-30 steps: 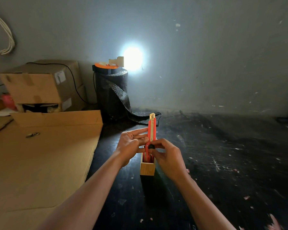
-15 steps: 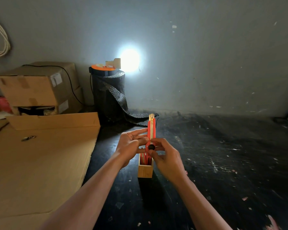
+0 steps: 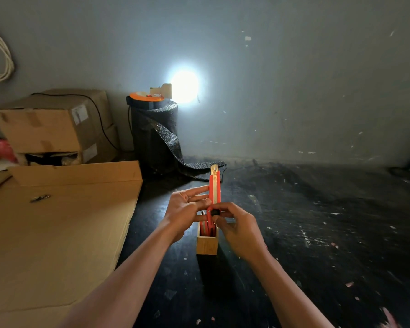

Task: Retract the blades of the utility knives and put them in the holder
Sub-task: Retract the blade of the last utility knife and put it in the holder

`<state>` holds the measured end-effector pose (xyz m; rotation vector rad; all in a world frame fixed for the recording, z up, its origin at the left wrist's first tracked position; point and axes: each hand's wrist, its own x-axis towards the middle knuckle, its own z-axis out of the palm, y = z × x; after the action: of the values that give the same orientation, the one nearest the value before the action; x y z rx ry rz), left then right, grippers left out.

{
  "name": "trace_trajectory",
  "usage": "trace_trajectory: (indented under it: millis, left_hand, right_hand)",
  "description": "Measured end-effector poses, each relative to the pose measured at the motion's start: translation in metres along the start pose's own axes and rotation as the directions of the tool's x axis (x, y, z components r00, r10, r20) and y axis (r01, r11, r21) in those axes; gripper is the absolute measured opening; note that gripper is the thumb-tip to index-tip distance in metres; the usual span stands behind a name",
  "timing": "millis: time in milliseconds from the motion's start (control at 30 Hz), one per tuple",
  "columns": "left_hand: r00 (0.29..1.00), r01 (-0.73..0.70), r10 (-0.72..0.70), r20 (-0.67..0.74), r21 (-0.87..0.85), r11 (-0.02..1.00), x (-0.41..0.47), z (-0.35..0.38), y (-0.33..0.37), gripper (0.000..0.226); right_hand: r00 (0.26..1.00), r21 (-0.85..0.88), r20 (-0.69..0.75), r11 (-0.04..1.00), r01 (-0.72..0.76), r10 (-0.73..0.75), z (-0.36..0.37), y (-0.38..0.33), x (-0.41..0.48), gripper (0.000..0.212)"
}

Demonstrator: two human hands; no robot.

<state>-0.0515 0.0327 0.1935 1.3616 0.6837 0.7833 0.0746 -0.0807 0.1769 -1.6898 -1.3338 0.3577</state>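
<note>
A red utility knife stands upright between both hands, its tip pointing away from me, right above a small wooden holder on the dark table. My left hand steadies the knife body from the left with fingers extended. My right hand pinches the knife's black slider knob at its lower part. Other red knives stand inside the holder, partly hidden by my hands. The tip shows a short pale metal end; how far the blade sticks out I cannot tell.
A large flat cardboard sheet covers the left side, with a small metal object on it. Stacked cardboard boxes and a black mesh roll with an orange-topped item stand at the back wall. A bright light spot glares.
The hands and knife stay almost in place over the holder; the view has shifted slightly. My right fingers remain on the black slider knob.
</note>
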Motion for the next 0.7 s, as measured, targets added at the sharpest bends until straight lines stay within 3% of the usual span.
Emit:
trace_trajectory:
  millis: [367,567,700]
  left_hand:
    - [0.998,0.068,-0.068,0.001,-0.053,0.996,0.001,-0.002,-0.021,0.038]
    - [0.997,0.076,-0.075,0.019,-0.060,0.995,0.010,-0.008,-0.042,0.038]
    - [0.996,0.087,-0.088,0.011,0.016,0.996,0.027,-0.011,-0.063,0.034]
  right_hand:
    - [0.999,0.014,-0.051,1.000,0.001,0.000,0.015,0.017,-0.004,0.014]
    - [0.984,0.198,-0.016,0.965,-0.171,0.177,0.014,0.029,0.022,0.039]
    - [0.970,0.317,0.069,0.917,-0.242,0.232,0.019,0.045,0.046,0.026]
